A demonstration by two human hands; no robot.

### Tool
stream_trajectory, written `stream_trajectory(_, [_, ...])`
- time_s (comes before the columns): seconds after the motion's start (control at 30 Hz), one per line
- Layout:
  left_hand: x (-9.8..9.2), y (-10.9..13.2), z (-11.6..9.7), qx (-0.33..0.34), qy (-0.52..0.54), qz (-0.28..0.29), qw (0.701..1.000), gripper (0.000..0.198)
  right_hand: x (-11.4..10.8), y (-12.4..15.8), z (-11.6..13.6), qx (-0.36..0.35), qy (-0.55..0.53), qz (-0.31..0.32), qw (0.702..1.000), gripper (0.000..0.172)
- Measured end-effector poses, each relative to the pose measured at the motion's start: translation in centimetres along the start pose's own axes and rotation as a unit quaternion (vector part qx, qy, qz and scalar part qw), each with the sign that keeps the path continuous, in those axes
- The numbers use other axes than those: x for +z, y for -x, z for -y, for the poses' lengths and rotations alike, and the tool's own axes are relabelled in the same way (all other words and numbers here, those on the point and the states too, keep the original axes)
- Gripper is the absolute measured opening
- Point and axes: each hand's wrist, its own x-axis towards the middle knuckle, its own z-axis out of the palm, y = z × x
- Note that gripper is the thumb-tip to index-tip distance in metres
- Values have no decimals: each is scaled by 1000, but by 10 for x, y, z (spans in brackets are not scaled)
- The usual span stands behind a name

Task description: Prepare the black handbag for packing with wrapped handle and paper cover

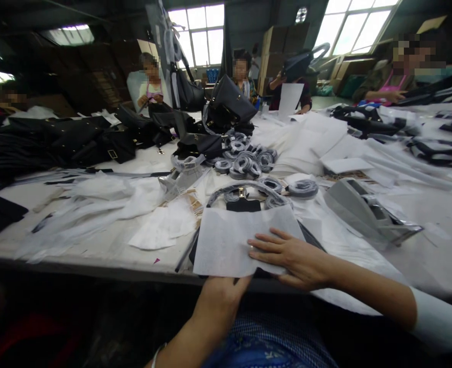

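A white sheet lies over a black bag at the table's front edge. Above the sheet show the bag's wrapped handle and a black flap with a gold clasp. My right hand rests flat on the right part of the sheet, its fingers spread. At the sheet's lower edge is my left hand; its fingers are mostly hidden beneath the sheet or bag, and what they hold cannot be seen.
Wrapped strap coils and black bags stand ahead. White sheets are piled at the back right. Grey tape dispensers stand right and left of centre. Thin white wrapping covers the left. Several people work across the table.
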Motion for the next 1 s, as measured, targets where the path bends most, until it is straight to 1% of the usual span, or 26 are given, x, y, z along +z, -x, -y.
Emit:
stream_trajectory(0.03, [-15,1,-6,-15,6,16,1000,45,2,1,-1,-3,-1,-3,1000,76])
stream_trajectory(0.07, [-30,0,-12,-16,19,26,999,37,3,2,-2,-6,-2,-5,1000,76])
stream_trajectory(0.13, [-55,-11,-17,-23,53,30,998,25,6,2,-3,-10,-3,-12,1000,77])
stream_trajectory(0.17, [-63,-21,-16,-21,70,24,997,23,6,2,-3,-12,-3,-17,1000,77])
stream_trajectory(0.2, [-65,-32,-12,-19,85,18,996,22,7,3,-2,-11,-3,-23,1000,75])
stream_trajectory(0.23, [-62,-44,-5,-9,100,11,995,21,7,3,-2,-10,-5,-27,1000,72])
stream_trajectory(0.27, [-55,-54,4,15,117,0,993,21,7,4,-2,-8,-9,-30,999,70])
stream_trajectory(0.3, [-44,-63,14,41,127,-7,991,24,6,5,-3,-5,-17,-29,999,69])
stream_trajectory(0.33, [-30,-68,24,45,133,6,990,27,5,6,-3,-1,-30,-24,999,69])
stream_trajectory(0.37, [-16,-70,33,29,150,13,988,30,5,8,-5,2,-48,-18,999,71])
stream_trajectory(0.43, [8,-66,46,-20,176,15,984,35,4,9,-8,14,-96,-20,995,71])
stream_trajectory(0.5, [21,-57,49,-57,199,8,978,35,3,8,-11,47,-137,-44,988,63])
stream_trajectory(0.6, [22,-49,46,-77,231,3,970,29,6,4,-11,87,-132,-76,984,55])
stream_trajectory(0.77, [19,-52,42,-66,237,-7,969,29,12,-2,-7,79,-80,-88,990,48])
stream_trajectory(1.0, [22,-52,43,-64,241,-9,968,29,15,-1,-6,61,-56,-94,992,46])
